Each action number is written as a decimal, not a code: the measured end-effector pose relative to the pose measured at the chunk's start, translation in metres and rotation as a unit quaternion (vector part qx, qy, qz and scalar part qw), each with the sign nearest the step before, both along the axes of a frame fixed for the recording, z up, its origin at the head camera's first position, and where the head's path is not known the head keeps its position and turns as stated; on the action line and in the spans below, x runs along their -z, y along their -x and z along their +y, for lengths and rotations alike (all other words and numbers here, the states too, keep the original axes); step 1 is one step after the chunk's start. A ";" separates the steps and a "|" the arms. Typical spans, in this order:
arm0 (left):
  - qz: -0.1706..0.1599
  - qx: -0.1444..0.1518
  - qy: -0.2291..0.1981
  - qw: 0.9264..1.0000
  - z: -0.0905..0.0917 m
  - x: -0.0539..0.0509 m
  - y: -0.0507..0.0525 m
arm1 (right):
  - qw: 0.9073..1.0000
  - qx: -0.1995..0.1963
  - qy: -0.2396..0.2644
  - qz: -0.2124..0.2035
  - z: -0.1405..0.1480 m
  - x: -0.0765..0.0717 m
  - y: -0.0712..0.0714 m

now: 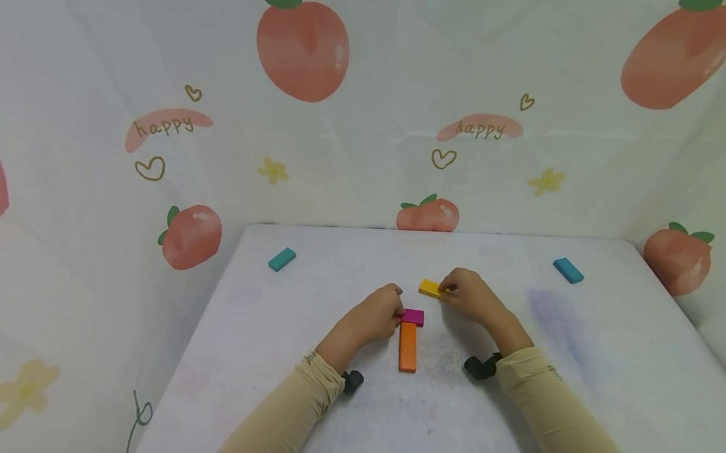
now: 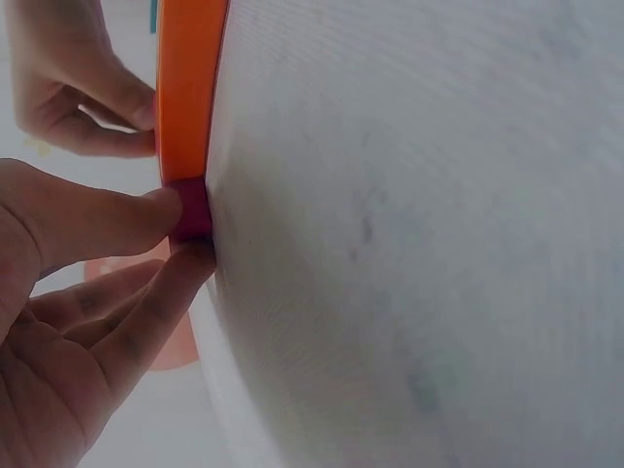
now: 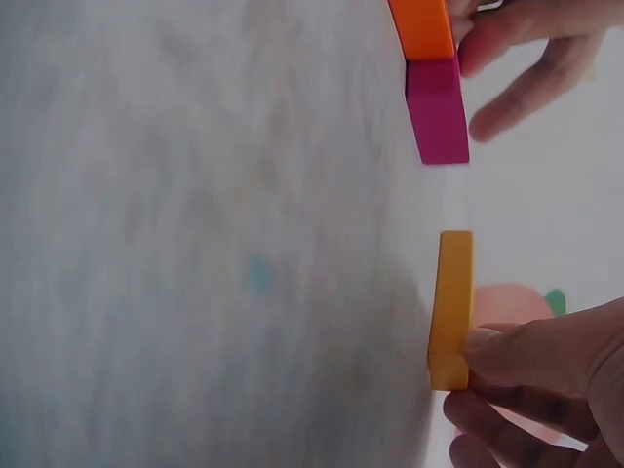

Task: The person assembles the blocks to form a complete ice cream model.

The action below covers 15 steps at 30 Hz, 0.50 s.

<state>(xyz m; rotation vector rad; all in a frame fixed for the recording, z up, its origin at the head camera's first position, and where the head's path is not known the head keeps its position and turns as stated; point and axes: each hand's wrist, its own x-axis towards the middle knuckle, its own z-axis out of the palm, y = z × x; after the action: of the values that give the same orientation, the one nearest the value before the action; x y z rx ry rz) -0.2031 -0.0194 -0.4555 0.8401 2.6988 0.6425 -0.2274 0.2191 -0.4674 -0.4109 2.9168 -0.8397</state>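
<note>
My left hand (image 1: 379, 313) pinches the left end of a magenta block (image 1: 413, 317) between thumb and finger, as the left wrist view shows. The magenta block lies crosswise against the far end of a longer orange block (image 1: 407, 347), which points back toward me. Beyond them and to the right, my right hand (image 1: 469, 295) pinches the right end of a yellow block (image 3: 453, 283) with thumb and fingers. A gap separates the yellow block from the magenta one.
At the table's back left lies a teal block (image 1: 282, 259). A blue block (image 1: 568, 271) is near the right edge. Dark wrist-camera mounts (image 1: 481, 367) stick out inward under the sleeves. Fruit-printed cloth (image 1: 357, 149) hangs behind the white table (image 1: 418, 435).
</note>
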 end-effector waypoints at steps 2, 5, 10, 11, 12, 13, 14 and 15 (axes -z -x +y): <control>-0.003 0.000 0.000 1.000 0.000 0.000 0.000 | 1.000 -0.006 0.000 0.001 -0.003 0.000 0.000; 0.006 0.011 0.000 1.000 0.000 0.001 0.002 | 1.000 -0.010 0.004 0.000 -0.008 0.001 0.000; 0.019 0.028 0.000 0.999 -0.001 0.001 0.003 | 1.000 -0.010 0.009 -0.018 -0.017 0.000 -0.002; 0.020 0.029 0.001 0.999 -0.001 0.001 0.003 | 1.000 -0.011 0.010 -0.022 -0.018 0.000 -0.002; 0.019 0.029 0.002 0.999 -0.001 0.000 0.003 | 1.000 -0.012 0.010 -0.025 -0.020 0.000 -0.002; 0.019 0.029 0.003 0.999 -0.001 0.000 0.003 | 1.000 -0.011 0.011 -0.027 -0.021 0.000 -0.002; 0.019 0.028 0.005 0.999 -0.001 0.000 0.003 | 0.999 -0.011 0.012 -0.030 -0.023 0.000 -0.002; 0.018 0.026 0.006 0.999 -0.001 0.000 0.003 | 0.999 -0.012 0.011 -0.032 -0.024 -0.001 -0.003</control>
<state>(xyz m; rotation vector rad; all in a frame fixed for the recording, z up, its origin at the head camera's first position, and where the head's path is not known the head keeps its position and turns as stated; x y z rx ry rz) -0.2058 -0.0203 -0.4558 0.9255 2.6992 0.6059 -0.2247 0.1947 -0.4666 -0.4129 2.8416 -0.8666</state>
